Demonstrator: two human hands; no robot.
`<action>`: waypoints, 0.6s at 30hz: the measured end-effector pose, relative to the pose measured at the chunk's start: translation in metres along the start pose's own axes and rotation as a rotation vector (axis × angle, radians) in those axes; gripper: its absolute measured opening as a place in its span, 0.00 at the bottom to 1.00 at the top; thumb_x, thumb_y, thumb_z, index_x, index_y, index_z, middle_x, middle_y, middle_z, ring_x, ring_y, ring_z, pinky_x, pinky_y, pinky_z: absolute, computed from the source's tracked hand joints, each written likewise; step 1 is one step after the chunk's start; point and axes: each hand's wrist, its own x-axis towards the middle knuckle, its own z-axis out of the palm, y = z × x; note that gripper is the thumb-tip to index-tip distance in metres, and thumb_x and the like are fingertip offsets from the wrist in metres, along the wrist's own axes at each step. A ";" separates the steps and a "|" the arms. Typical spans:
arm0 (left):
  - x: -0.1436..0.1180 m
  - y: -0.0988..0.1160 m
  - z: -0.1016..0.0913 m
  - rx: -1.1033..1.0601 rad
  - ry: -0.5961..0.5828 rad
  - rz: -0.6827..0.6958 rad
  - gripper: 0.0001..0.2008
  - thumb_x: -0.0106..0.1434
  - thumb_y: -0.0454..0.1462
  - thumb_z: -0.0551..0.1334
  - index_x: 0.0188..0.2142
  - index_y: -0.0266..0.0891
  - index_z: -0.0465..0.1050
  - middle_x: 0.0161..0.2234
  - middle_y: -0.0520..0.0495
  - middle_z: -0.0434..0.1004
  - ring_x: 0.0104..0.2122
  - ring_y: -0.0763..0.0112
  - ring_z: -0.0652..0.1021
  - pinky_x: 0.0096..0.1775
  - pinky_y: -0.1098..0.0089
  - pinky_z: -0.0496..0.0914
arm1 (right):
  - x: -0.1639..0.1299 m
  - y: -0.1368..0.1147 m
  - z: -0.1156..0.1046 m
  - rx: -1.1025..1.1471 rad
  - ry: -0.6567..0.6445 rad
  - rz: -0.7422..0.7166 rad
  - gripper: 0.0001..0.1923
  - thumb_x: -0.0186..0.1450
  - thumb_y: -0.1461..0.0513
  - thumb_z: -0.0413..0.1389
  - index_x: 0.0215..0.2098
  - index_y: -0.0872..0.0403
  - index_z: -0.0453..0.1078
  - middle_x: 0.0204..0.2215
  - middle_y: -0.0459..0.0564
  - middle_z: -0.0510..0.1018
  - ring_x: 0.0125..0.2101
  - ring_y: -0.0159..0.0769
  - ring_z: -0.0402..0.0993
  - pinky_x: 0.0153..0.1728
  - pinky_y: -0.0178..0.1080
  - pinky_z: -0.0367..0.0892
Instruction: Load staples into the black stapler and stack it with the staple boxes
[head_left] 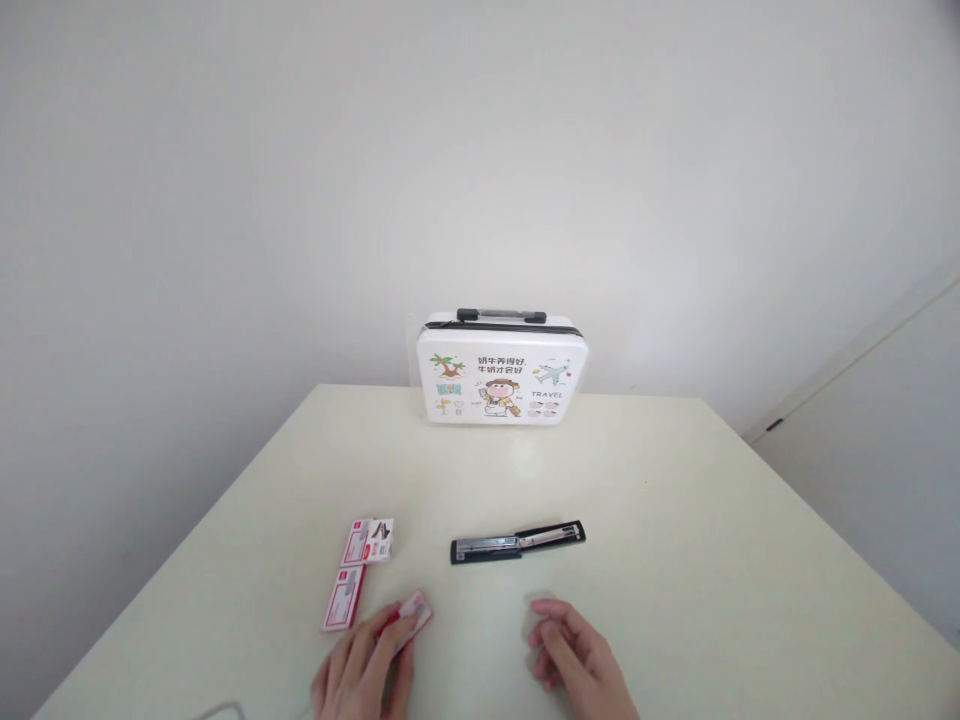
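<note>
Below, lower centre: left hand (365, 668) pinches small staple box (413, 611); right hand (574, 655) rests loosely curled, empty. Opened stapler (517, 543) lies just beyond. Loading step; next move needs staples drawn out.

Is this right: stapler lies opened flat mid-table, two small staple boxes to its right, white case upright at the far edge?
Not quite. The head view shows the two staple boxes to the left of the stapler, not its right. The rest holds: the stapler lies opened flat mid-table and the white case stands upright at the far edge.
</note>
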 end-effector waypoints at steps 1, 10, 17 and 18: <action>0.001 0.004 0.003 -0.057 -0.016 0.091 0.16 0.69 0.40 0.60 0.54 0.59 0.74 0.53 0.52 0.80 0.51 0.56 0.77 0.49 0.53 0.70 | 0.001 0.000 0.006 -0.057 -0.068 0.007 0.30 0.57 0.39 0.63 0.45 0.53 0.75 0.29 0.47 0.80 0.21 0.32 0.73 0.21 0.35 0.68; 0.042 0.067 -0.001 -0.573 -0.424 0.282 0.17 0.66 0.38 0.67 0.53 0.51 0.73 0.50 0.50 0.81 0.49 0.61 0.77 0.50 0.61 0.73 | 0.035 0.006 0.014 -0.527 -0.208 -0.085 0.22 0.65 0.46 0.57 0.30 0.56 0.72 0.21 0.41 0.68 0.23 0.28 0.61 0.24 0.33 0.53; 0.052 0.065 0.004 -0.675 -0.480 0.168 0.21 0.63 0.36 0.69 0.54 0.52 0.72 0.51 0.49 0.78 0.52 0.58 0.75 0.53 0.58 0.70 | 0.043 -0.003 -0.033 -0.678 -0.092 -0.093 0.18 0.65 0.49 0.57 0.29 0.54 0.70 0.21 0.42 0.69 0.23 0.31 0.62 0.25 0.34 0.53; 0.052 0.065 0.005 -0.685 -0.480 0.160 0.22 0.63 0.36 0.69 0.56 0.52 0.71 0.51 0.49 0.78 0.52 0.58 0.75 0.54 0.58 0.70 | 0.041 -0.007 -0.036 -0.705 -0.065 -0.104 0.16 0.65 0.50 0.58 0.30 0.54 0.70 0.21 0.41 0.69 0.23 0.31 0.63 0.25 0.34 0.53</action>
